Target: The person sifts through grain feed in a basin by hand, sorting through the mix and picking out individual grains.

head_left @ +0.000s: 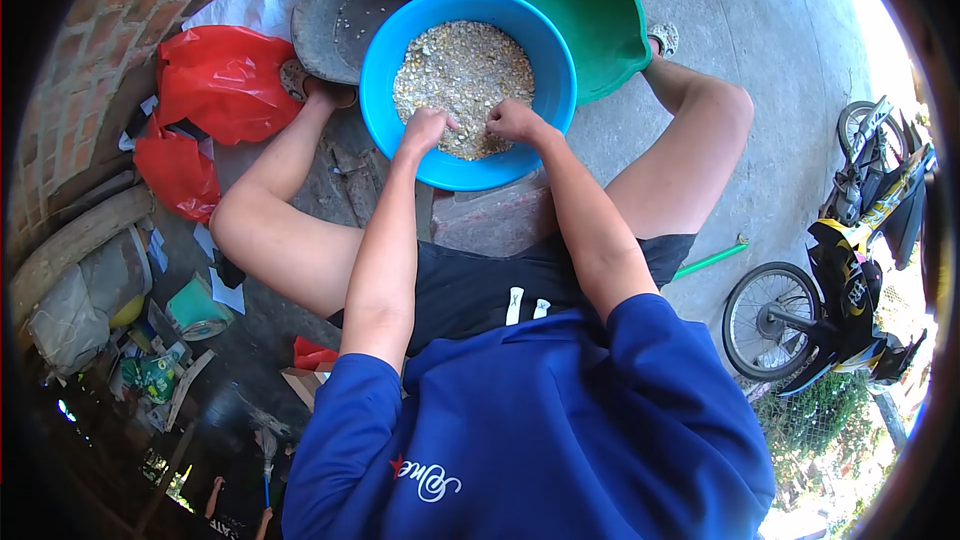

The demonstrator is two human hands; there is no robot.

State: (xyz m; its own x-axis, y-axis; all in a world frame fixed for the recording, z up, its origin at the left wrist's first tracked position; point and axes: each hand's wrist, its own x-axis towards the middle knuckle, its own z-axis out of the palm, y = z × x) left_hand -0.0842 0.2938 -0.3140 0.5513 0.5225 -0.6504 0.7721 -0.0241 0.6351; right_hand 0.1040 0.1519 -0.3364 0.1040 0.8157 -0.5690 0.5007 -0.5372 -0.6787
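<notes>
A round blue basin (pixel 470 176) sits between the person's spread legs, filled with pale, coarse grain or kernels (pixel 465 70). Over the basin's near left part is my left hand (pixel 428 128), its fingers curled down at the grain. My right hand (pixel 513 120) is a little to the right, also curled, close above the grain surface. A narrow gap separates the two hands. Whatever lies within either hand is too small or hidden to make out.
A dark grey pan (pixel 350 20) and a green basin (pixel 600 25) flank the blue one at the back. Red plastic bags (pixel 225 80) lie left. A motorcycle (pixel 840 270) stands right. Clutter fills the lower left, where another person's arm (pixel 214 496) shows.
</notes>
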